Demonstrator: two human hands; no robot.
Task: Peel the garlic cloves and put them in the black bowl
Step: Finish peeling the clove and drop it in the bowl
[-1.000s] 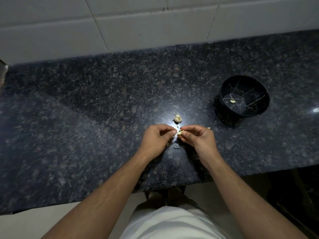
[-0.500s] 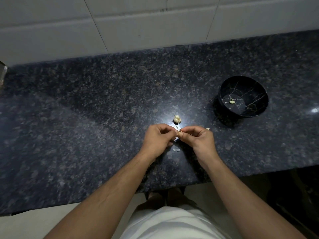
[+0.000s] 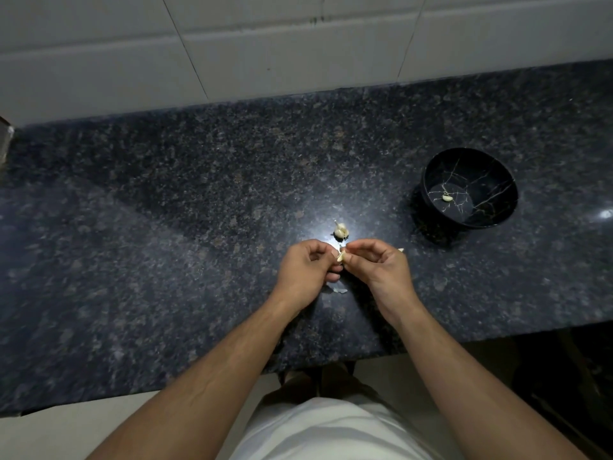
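Note:
My left hand point(image 3: 306, 272) and my right hand point(image 3: 378, 268) meet over the dark granite counter point(image 3: 166, 244), and both pinch one small pale garlic clove point(image 3: 440, 257) between their fingertips. Most of that clove is hidden by the fingers. Just beyond the hands a small garlic piece point(image 3: 340, 230) lies on the counter. The black bowl point(image 3: 497, 180) with pale vein lines stands to the right, and one peeled clove point(image 3: 447, 197) lies on its bottom.
Bits of garlic skin point(image 3: 338, 290) lie on the counter under my hands, and another pale scrap point(image 3: 400, 250) shows behind my right hand. A white tiled wall point(image 3: 298, 44) rises at the back. The counter's front edge runs just below my wrists.
My hands have stayed together over the same spot; the fingers have shifted a little on the clove, and a skin scrap now shows on the counter below them.

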